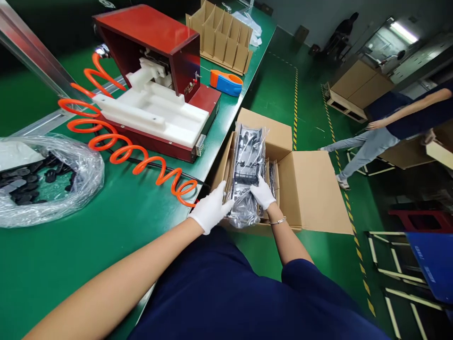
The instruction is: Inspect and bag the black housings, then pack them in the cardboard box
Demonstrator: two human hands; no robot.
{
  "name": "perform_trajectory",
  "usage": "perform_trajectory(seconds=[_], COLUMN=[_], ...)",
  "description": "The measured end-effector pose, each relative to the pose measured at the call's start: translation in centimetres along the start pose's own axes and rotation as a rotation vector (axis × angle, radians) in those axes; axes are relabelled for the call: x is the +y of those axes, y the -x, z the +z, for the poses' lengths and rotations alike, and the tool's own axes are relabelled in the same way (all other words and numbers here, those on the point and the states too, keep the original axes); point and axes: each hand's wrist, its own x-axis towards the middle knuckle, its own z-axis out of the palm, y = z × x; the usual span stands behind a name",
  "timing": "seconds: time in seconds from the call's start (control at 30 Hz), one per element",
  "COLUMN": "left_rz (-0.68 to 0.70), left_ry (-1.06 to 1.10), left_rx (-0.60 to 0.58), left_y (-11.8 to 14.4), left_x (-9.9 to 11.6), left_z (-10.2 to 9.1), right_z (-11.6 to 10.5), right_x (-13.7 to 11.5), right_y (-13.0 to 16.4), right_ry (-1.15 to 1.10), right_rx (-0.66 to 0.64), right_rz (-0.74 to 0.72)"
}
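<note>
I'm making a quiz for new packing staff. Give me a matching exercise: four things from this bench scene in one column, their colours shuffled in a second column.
Things:
1. coiled hose
2. machine housing
3. bench top
4. gloves on the left hand and right hand

Colours:
A. green
B. white
C. orange
D. dark red

Pairs: 1-C, 2-D, 3-A, 4-B

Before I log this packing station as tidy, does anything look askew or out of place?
Nothing looks damaged or spilled. Both gloved hands, left hand and right hand, hold the bagged black part upright, half out of the open carton. The orange coiled hose sprawls loosely across the green bench toward its edge.
</note>
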Motion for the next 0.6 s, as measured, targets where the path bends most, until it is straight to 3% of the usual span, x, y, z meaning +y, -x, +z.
perform_trajectory(seconds=[0.1,0.2,0.5,0.6], left_rz=[0.075,0.113,0.156,0.168], left_ry=[-0.147,-0.200,-0.227,-0.244], left_rx=[-0.102,-0.190,-0.252,-0.274], left_y=[-0.1,-0.1,0.0,0.1], left_x=[-0.4,-0.7,-0.6,-0.5], left_z=[0.6,0.9,0.4,0.1], right_z=[0.1,1.6,10.4,11.5], right_x=[0.6,0.9,0.5,0.0], right_y=[-2.0,-3.7,-6.6,-6.9], right_ry=[0.307,0.504,0.678,0.717], right_rx=[-0.102,-0.212,-0.361,-0.397], right_rz=[0.116,0.203,0.342,0.293])
